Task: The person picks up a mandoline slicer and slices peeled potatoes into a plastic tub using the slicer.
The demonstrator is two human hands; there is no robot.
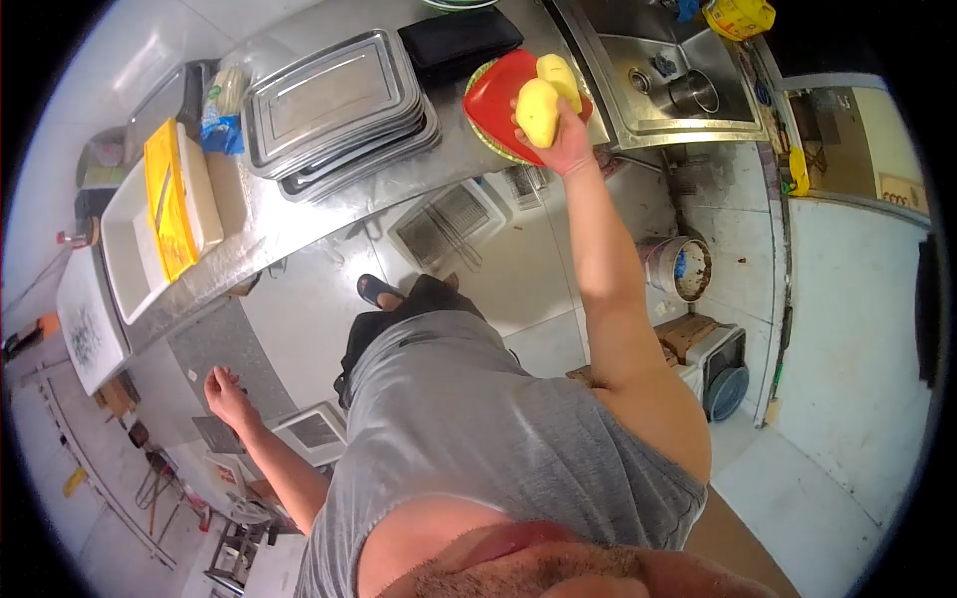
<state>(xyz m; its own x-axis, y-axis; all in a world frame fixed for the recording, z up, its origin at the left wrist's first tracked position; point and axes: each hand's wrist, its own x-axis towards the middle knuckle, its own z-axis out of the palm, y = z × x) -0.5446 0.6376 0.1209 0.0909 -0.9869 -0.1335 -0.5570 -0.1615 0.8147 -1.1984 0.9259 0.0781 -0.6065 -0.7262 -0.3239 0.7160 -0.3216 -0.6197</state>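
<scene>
My right hand (566,143) is over the red plate (488,105) on the steel counter, its fingers wrapped round a peeled yellow potato (538,113). A second peeled potato (557,78) lies against the first, just beyond it; whether my hand also bears it I cannot tell. A green-patterned rim shows beneath the red plate. My left hand (229,397) hangs low on the left, away from the counter, with its fingers curled in and no object visible in them.
Stacked steel trays (334,100) stand left of the plate, with a black case (459,45) behind. Farther left is a white bin (130,249) with a yellow packet (169,199). At the right, a sink (653,65) holds a metal pot (695,92). A bucket (678,267) stands below.
</scene>
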